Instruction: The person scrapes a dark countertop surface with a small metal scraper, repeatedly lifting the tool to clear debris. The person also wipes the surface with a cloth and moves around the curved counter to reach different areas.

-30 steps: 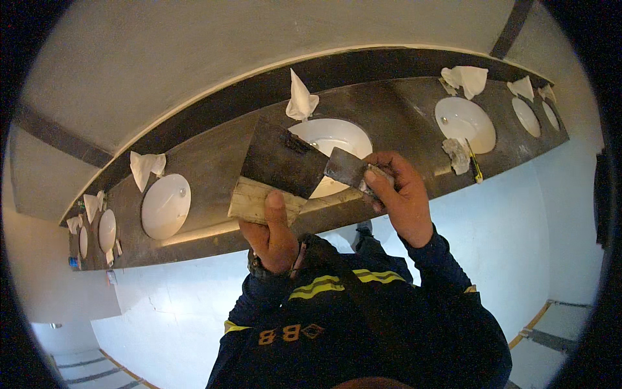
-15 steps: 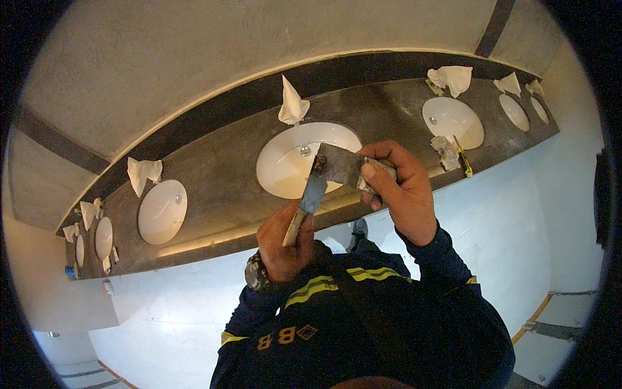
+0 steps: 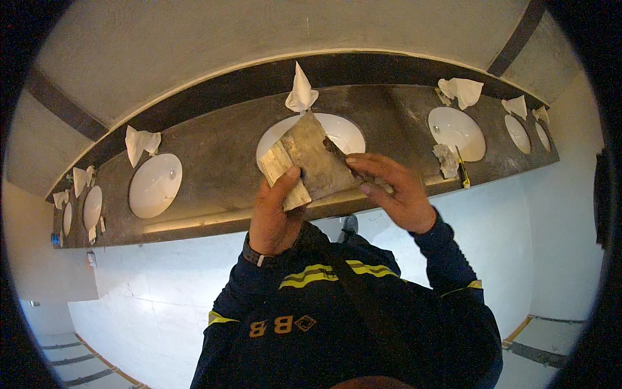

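My left hand (image 3: 275, 211) is closed on a wide putty knife (image 3: 319, 162), thumb on its pale, worn wooden grip. The knife's broad, stained metal face is turned up, in front of the middle basin. Dark paste (image 3: 333, 149) clings along its right edge. My right hand (image 3: 398, 191) pinches a second putty knife (image 3: 383, 186), seen almost edge-on, with most of its blade hidden by the fingers and the paste. The two tools meet or nearly meet at that edge; exact contact is unclear.
A long dark curved countertop (image 3: 214, 194) holds several white oval basins, such as the middle one (image 3: 346, 129). White coverings (image 3: 302, 91) stand behind the basins. A yellow utility knife (image 3: 464, 170) and crumpled wrapping (image 3: 446, 161) lie by the right basin. A shoe (image 3: 350, 225) shows below.
My left hand has turned its putty knife so the broad face shows. The right one has rotated from face-on to nearly edge-on. The view has shifted slightly.
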`<state>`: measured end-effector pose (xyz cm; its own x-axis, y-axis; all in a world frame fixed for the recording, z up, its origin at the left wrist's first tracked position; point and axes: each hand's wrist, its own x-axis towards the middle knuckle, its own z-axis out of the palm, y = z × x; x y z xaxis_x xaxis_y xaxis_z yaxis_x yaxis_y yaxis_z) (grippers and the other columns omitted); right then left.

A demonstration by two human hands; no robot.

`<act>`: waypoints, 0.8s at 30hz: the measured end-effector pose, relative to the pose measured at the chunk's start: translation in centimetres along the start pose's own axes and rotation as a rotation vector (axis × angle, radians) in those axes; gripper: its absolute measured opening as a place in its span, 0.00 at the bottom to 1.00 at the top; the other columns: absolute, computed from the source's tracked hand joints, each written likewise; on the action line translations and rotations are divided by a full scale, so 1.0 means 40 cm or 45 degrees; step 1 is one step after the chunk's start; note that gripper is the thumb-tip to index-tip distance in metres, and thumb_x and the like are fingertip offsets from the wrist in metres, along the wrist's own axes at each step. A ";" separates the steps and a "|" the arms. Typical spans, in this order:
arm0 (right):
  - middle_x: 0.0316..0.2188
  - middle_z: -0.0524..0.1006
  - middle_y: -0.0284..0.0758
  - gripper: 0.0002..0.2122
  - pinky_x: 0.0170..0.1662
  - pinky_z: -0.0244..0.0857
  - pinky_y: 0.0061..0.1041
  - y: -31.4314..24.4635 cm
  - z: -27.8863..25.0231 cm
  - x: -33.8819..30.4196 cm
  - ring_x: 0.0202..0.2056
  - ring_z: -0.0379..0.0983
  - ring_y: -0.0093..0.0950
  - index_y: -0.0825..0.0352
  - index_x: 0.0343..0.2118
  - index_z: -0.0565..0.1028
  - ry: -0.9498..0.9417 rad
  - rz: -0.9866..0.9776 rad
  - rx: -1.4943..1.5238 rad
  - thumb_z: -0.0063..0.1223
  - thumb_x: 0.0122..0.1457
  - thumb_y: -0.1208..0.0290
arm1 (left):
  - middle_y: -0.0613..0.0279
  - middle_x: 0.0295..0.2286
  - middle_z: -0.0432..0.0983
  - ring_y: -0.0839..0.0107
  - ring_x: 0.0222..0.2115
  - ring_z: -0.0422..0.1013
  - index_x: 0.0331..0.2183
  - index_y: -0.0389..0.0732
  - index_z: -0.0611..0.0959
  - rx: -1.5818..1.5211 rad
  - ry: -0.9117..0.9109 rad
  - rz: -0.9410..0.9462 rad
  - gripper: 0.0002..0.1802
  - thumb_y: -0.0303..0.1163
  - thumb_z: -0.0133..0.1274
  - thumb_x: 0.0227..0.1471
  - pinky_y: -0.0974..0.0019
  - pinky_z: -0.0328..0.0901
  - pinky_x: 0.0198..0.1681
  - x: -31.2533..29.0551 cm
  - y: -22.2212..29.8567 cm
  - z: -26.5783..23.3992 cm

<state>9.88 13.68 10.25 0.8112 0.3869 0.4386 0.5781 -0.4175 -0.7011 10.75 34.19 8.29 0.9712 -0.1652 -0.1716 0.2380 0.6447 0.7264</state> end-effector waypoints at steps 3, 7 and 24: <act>0.44 0.68 0.43 0.18 0.49 0.58 0.33 0.012 -0.038 0.010 0.45 0.65 0.40 0.62 0.45 0.70 -0.154 0.006 -0.143 0.46 0.48 0.80 | 0.55 0.39 0.68 0.62 0.39 0.69 0.46 0.37 0.64 0.074 -0.046 0.007 0.24 0.34 0.48 0.47 0.62 0.66 0.42 -0.013 0.019 -0.001; 0.43 0.67 0.41 0.22 0.47 0.60 0.33 0.027 -0.092 0.011 0.43 0.65 0.39 0.56 0.45 0.71 -0.095 0.009 -0.466 0.47 0.44 0.83 | 0.57 0.37 0.68 0.65 0.38 0.69 0.45 0.36 0.64 0.186 -0.012 0.049 0.23 0.31 0.49 0.47 0.63 0.66 0.41 -0.039 0.051 0.007; 0.38 0.67 0.41 0.18 0.41 0.60 0.34 0.008 -0.121 0.142 0.37 0.65 0.37 0.58 0.42 0.72 -0.388 -0.119 -1.115 0.46 0.44 0.78 | 0.61 0.32 0.71 0.76 0.31 0.68 0.38 0.36 0.72 1.091 0.126 0.500 0.14 0.30 0.52 0.48 0.71 0.65 0.32 0.063 0.062 -0.088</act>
<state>15.10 11.73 15.24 0.7717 0.5973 0.2184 0.6006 -0.7974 0.0584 13.82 38.01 7.32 0.9861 0.0368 0.1620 -0.1558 -0.1335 0.9787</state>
